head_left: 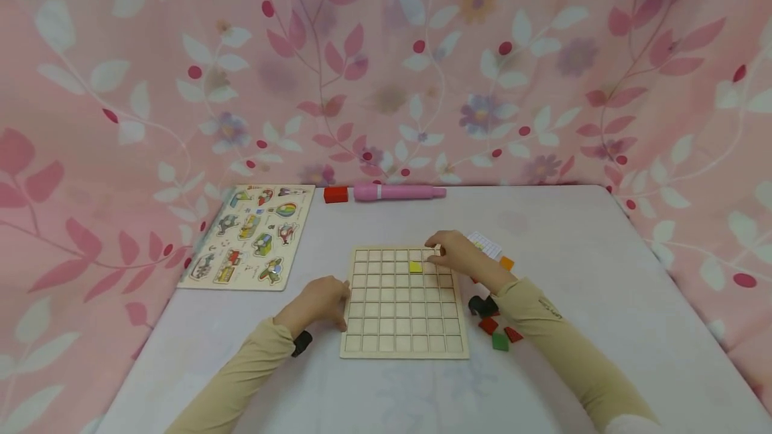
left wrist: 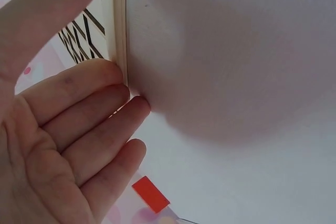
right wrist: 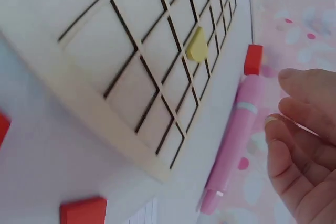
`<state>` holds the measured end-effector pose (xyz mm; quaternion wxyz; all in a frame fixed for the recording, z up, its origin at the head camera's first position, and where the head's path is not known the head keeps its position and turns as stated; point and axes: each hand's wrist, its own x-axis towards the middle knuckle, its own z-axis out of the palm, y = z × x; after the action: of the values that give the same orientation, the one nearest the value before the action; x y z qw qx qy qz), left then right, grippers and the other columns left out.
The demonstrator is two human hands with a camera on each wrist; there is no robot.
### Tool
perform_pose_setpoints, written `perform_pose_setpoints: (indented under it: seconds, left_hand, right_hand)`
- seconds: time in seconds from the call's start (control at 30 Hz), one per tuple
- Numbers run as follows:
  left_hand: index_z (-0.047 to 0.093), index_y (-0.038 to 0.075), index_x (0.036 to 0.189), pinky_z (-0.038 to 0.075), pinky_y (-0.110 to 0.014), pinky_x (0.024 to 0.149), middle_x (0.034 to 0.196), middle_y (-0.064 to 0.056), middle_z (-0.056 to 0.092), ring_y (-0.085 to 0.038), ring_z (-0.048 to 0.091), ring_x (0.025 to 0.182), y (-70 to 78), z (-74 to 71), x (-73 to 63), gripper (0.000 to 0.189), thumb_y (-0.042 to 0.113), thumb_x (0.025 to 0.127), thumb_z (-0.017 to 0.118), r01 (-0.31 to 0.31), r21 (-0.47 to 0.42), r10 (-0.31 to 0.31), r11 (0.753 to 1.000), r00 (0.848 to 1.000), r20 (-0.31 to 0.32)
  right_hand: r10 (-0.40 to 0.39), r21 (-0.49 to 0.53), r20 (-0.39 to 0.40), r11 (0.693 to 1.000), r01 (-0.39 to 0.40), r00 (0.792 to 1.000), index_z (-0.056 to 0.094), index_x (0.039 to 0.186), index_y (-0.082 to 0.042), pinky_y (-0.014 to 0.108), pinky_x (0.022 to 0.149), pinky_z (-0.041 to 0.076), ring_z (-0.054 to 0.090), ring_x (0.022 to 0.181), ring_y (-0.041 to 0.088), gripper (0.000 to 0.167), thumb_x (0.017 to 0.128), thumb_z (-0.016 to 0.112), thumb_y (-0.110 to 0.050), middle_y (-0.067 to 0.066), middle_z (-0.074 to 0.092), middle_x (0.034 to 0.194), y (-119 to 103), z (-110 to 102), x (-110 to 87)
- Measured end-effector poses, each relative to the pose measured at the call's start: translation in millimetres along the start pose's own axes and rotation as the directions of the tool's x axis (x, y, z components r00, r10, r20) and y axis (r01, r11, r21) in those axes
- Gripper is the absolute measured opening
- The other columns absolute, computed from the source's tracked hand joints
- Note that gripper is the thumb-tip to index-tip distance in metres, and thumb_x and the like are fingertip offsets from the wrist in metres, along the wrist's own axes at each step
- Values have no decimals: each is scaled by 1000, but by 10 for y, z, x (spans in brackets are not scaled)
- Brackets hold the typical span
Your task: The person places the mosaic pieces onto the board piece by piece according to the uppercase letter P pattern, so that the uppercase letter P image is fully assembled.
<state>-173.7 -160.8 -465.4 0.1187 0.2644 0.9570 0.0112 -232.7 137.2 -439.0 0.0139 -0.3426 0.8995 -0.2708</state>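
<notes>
A pale wooden board point(head_left: 386, 295) with a grid of square cells lies flat on the table. One small yellow piece point(head_left: 415, 266) sits in a cell near its far edge, also a yellow piece point(right wrist: 198, 45) in the right wrist view. My left hand point(head_left: 319, 300) rests at the board's left side, its fingertips point(left wrist: 113, 69) right at the edge and its fingers nearly straight. Above the far right corner, my right hand point(head_left: 460, 253) hovers with loosely bent fingers, and nothing shows between them. In the right wrist view this hand point(right wrist: 307, 150) appears at the right.
Right of the board lie red pieces point(head_left: 488, 326), a green piece point(head_left: 500, 341), a black piece point(head_left: 483, 306), an orange piece point(head_left: 506, 262) and a gridded card point(head_left: 485, 244). A picture puzzle point(head_left: 247, 236) is at left; a red block point(head_left: 336, 194) and pink pen point(head_left: 398, 192) lie behind.
</notes>
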Motion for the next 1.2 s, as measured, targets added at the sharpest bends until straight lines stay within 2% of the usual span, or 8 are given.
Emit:
perform_pose_setpoints:
  seconds: [0.13,0.2,0.27,0.37,0.6,0.9,1.03,1.2]
  left_hand:
    - [58,18,67,43,-32,60,86,-2,65,-18,54,71,8,-17,-22,38,36,47,85,-16,-21,15,1000,1000,-20]
    - [57,17,67,43,-33,60,81,0,64,-18,54,70,5,-21,-29,39,35,47,85,-27,-24,26,999,999,-35]
    - [55,17,66,42,-33,59,74,2,62,-17,53,67,0,-18,-27,39,34,47,85,-38,-29,37,999,998,-44]
    - [55,17,66,42,-33,58,73,2,61,-17,52,66,-4,-16,-16,39,33,47,85,-48,-35,46,998,998,-47]
    - [57,17,67,42,-32,59,74,1,62,-16,52,66,9,5,-14,37,32,48,85,-52,-60,50,997,998,-31]
    - [59,17,68,43,-32,60,73,1,62,-18,53,67,-5,-2,-17,37,34,47,85,-36,-11,35,999,999,-29]
    - [58,17,66,42,-32,60,77,0,63,-18,52,67,3,-23,-27,36,33,47,85,-35,-26,34,999,999,-32]
    - [58,17,67,43,-34,61,81,-3,65,-19,53,68,19,-49,-43,36,31,48,85,-33,-74,31,997,999,-28]
  right_hand:
    - [3,56,-55,998,0,998,63,100,4,24,48,39,42,53,8,24,78,68,-6,4,57,77,30,-114,-128]
    - [-3,72,-96,997,10,995,64,99,3,24,48,40,43,54,8,24,77,68,-6,6,58,81,39,-166,-200]
    - [-9,63,-139,998,18,990,64,100,3,25,49,41,44,55,9,25,76,69,-4,7,60,85,54,-223,-273]
    - [-6,47,-204,999,16,979,64,99,2,26,52,43,46,59,9,25,75,70,-3,9,61,89,123,-293,-393]
    - [-58,-58,-301,997,42,952,66,90,0,22,47,38,39,56,6,22,69,73,1,5,61,82,342,-390,-731]
    - [70,-45,-274,995,-86,959,65,92,5,21,46,38,40,57,11,23,71,73,-2,11,61,83,507,-429,-978]
    - [147,-60,-263,984,-168,954,65,92,6,23,47,36,42,58,15,24,72,73,-4,13,61,83,649,-425,-990]
    - [248,-52,-207,963,-264,946,65,92,7,26,50,39,44,62,18,23,72,72,-4,15,62,85,825,-387,-1001]
